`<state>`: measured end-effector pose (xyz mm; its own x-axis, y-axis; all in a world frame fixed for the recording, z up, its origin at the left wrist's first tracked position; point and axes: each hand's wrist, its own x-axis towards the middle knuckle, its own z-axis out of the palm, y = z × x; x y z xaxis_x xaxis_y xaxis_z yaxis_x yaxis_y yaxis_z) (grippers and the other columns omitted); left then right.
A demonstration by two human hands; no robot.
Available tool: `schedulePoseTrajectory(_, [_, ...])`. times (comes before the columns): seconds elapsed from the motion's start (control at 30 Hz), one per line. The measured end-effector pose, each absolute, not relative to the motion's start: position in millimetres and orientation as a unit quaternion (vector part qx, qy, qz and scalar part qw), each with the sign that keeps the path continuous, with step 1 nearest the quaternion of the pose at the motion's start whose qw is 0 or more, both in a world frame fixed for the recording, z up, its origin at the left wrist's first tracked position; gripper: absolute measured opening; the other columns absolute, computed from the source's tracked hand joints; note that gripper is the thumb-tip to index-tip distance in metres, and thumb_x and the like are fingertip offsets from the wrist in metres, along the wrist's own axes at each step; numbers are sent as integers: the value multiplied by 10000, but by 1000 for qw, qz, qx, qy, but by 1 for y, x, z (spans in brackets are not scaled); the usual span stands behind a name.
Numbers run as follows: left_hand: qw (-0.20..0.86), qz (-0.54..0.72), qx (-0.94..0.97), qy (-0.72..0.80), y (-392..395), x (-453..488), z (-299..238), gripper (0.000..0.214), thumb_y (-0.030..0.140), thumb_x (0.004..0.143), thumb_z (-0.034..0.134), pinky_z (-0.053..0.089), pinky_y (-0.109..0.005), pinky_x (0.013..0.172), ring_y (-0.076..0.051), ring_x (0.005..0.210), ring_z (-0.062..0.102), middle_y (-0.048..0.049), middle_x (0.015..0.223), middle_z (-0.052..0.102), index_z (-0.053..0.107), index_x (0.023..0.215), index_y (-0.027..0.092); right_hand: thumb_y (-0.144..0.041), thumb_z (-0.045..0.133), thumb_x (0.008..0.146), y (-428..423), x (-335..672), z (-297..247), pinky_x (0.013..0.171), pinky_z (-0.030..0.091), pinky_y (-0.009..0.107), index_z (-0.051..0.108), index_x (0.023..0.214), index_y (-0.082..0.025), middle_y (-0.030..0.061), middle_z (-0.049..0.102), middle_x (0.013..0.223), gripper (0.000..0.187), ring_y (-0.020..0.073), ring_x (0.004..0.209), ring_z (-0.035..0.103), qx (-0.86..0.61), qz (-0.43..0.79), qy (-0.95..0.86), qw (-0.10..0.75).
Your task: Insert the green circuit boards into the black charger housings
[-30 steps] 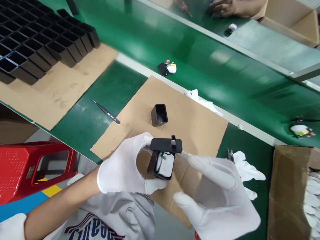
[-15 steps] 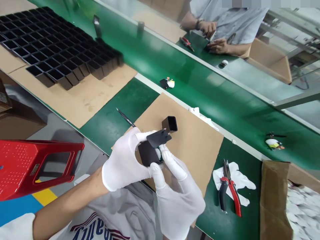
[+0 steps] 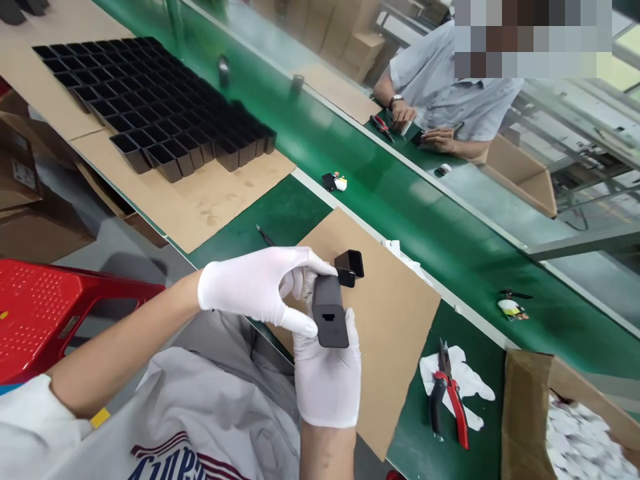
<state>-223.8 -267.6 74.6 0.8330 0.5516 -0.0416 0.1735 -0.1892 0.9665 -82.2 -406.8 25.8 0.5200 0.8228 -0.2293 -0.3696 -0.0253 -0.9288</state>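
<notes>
Both my hands wear white gloves and grip one small black plastic housing (image 3: 330, 310) above a brown cardboard sheet (image 3: 395, 320). My left hand (image 3: 260, 287) pinches its top and side from the left. My right hand (image 3: 327, 373) wraps it from below, palm away from me. The housing's closed face with a small slot is toward me. Just behind it an open black case (image 3: 351, 265) stands on the cardboard.
A tray of several black cases (image 3: 150, 107) lies at the back left. Tweezers (image 3: 265, 235), red-handled pliers (image 3: 447, 393) on a white cloth, a cardboard box (image 3: 530, 413), a red stool (image 3: 45, 313) and small parts (image 3: 334, 181) on the green belt surround me. Another person (image 3: 440, 100) works opposite.
The housing's lid has been shut and the housing turned upright, closed face toward me. My right hand moved under it. The view tilted up, showing the person opposite.
</notes>
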Motion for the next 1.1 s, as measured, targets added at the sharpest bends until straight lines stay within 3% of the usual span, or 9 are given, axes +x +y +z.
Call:
schedulePoseTrajectory(0.2, [646,124,721,218,-251,-215,84,563,520,807,853,575,-359,873,-259,1023,735,-56,1107,796,762,1267,207,-486,745,968,-407,-107,38,1007,658,455,740,1368,-323,68,763,1386,432,291,1400,655,-556,428,-173,691])
schedulePoseTrajectory(0.47, [697,167,662,219,-257,-207,86,487,479,766,877,538,-366,841,-222,914,661,-36,947,738,779,1124,163,-509,669,1010,-406,-102,40,768,616,236,812,1129,-344,17,782,1296,249,180,1259,702,-478,502,-108,713])
schedulePoseTrajectory(0.57, [704,183,652,214,-259,-205,82,484,480,762,891,539,-366,836,-223,926,659,-49,986,743,789,1119,170,-546,602,1042,-407,-103,37,751,624,265,816,1064,-335,36,810,1102,301,191,1180,733,-519,475,-159,693])
schedulePoseTrajectory(0.67, [694,193,658,219,-261,-207,76,572,524,774,897,541,-366,808,-219,885,664,-46,962,740,775,1212,178,-571,536,1073,-414,-91,38,844,670,386,806,1141,-298,65,813,1109,389,237,1152,760,-591,389,-214,674])
schedulePoseTrajectory(0.77, [670,254,647,260,-263,-213,63,657,654,840,813,539,-373,799,-231,886,666,-61,964,740,745,1288,178,-467,776,972,-433,-55,40,972,659,440,796,1123,-252,56,816,1133,263,238,1092,779,-647,192,-233,700])
schedulePoseTrajectory(0.83, [652,290,636,292,-266,-216,49,665,731,905,712,551,-387,838,-250,931,687,-73,964,749,741,1272,177,-332,924,843,-449,-25,36,948,668,476,799,1049,-206,83,834,1052,272,271,1005,800,-691,-110,-321,638])
schedulePoseTrajectory(0.9, [635,300,633,326,-271,-215,30,657,752,947,645,564,-401,880,-257,949,710,-78,962,758,735,1242,172,-249,917,843,-463,-2,24,896,681,457,814,1051,-203,87,851,1005,237,276,948,821,-700,-249,-453,492])
schedulePoseTrajectory(1.0, [594,299,644,380,-279,-209,2,608,713,974,614,575,-409,884,-251,925,722,-76,963,762,720,1217,167,-252,785,969,-473,8,-2,732,666,315,822,1000,-210,83,863,1024,64,218,854,834,-737,-253,-546,308])
schedulePoseTrajectory(1.1, [566,290,660,399,-285,-203,-15,544,660,989,605,576,-405,872,-248,928,721,-71,957,761,718,1207,175,-279,708,1022,-473,0,-21,647,631,276,806,908,-198,107,860,1067,170,211,843,838,-763,-240,-533,277])
